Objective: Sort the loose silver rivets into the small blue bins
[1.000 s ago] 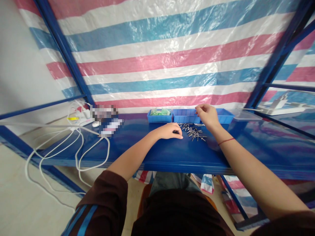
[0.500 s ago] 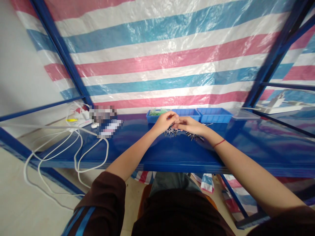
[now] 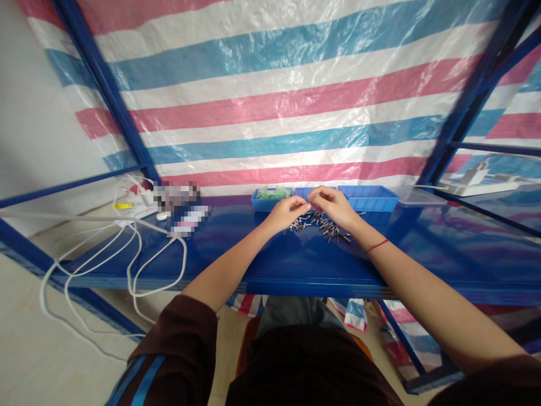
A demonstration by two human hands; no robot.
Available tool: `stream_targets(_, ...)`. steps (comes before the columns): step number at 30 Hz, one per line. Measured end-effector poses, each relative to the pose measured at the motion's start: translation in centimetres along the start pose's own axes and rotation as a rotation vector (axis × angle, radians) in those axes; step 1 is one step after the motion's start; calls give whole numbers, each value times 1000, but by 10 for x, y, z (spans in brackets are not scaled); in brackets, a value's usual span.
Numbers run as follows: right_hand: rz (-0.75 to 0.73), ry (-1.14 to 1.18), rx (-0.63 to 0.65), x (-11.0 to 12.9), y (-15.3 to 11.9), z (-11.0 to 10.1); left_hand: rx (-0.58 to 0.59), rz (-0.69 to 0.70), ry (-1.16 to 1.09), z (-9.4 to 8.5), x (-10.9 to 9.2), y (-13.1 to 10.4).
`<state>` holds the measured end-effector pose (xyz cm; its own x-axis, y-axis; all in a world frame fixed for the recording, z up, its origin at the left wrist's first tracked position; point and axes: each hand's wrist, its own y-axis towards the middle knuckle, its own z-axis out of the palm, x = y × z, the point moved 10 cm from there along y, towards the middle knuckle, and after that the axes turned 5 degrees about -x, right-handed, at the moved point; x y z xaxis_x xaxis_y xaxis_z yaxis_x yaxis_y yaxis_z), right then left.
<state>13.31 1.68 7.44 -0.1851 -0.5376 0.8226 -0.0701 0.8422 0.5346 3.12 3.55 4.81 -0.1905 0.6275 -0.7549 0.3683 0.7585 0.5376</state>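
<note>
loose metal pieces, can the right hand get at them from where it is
Probably yes: the right hand is close by the loose metal pieces, whose near edge shows uncovered; the left hand, further left, seems to leave the rightmost ones free.

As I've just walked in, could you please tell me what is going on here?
A person's left hand and right hand are close together over small metal pieces lying loose on a blue table. I cannot tell whether either hand holds one. Behind stand blue trays, the leftmost holding something green.

Silvery pins point(image 3: 332, 229), blue trays point(image 3: 372, 204)
</note>
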Motion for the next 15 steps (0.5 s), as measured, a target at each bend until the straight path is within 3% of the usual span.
stream_targets(5, -129, -118, -46, 2, 2, -4, 8, -20, -33, 6, 2, -1)
stream_targets(15, -190, -218, -49, 2, 2, -2, -4, -26, 7, 5, 8, 1)
